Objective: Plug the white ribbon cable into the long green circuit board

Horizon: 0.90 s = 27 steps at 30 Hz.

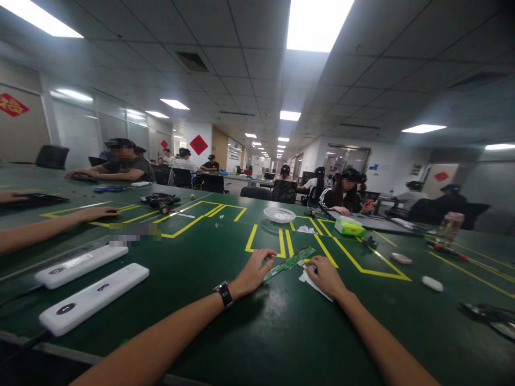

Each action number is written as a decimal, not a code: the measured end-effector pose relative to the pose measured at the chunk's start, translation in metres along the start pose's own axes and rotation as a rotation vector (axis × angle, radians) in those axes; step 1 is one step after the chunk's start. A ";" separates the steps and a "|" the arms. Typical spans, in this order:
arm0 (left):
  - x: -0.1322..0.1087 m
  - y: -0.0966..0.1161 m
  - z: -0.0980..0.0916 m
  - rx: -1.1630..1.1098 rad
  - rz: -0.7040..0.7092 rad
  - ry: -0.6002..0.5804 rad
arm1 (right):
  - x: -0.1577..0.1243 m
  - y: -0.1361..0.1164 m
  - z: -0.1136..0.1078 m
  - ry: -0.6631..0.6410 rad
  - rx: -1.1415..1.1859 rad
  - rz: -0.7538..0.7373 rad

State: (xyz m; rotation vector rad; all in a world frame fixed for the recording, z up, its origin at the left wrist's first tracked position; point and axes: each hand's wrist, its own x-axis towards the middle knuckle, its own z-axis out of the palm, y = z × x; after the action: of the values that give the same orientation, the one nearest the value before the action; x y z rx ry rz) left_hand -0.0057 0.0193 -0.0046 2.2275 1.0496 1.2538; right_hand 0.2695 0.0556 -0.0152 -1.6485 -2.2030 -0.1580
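Observation:
A long, narrow green circuit board [293, 259] slants up to the right between my hands, low over the table. My left hand [254, 272], with a dark watch on its wrist, is at the near left end of the board. Its thumb and fingers curl around that end, though the exact contact is partly hidden. My right hand [325, 276] is by the other end, its bent fingers closed on a white sheet of paper or tissue [317, 287]. Part of the sheet is hidden under the palm.
Beyond the board stands a white plastic basket [279, 215]. A green tissue pack [349, 227] is to its right. Two white power strips [94, 298] lie at left, near a co-worker's arm [60, 225]. Yellow tape marks the green table [193, 321].

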 end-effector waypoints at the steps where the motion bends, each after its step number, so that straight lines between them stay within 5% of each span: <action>1: -0.001 0.000 0.000 0.014 0.006 -0.014 | 0.000 0.000 0.000 0.002 -0.017 0.038; 4: -0.002 -0.001 0.002 0.079 0.026 -0.071 | 0.001 -0.001 0.000 -0.003 -0.037 0.100; 9: -0.005 -0.003 0.003 0.212 0.063 -0.183 | 0.001 0.000 -0.001 -0.038 0.040 -0.018; 18: -0.013 0.002 0.005 0.388 0.161 -0.339 | -0.001 0.005 -0.012 0.043 -0.065 0.156; 27: -0.016 0.035 0.005 0.195 0.311 -0.456 | -0.010 -0.061 -0.005 -0.039 0.006 0.009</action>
State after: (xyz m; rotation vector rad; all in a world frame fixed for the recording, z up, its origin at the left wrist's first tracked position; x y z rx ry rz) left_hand 0.0083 -0.0150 0.0058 2.7286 0.6910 0.7068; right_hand 0.2157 0.0265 -0.0065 -1.6712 -2.2227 -0.1170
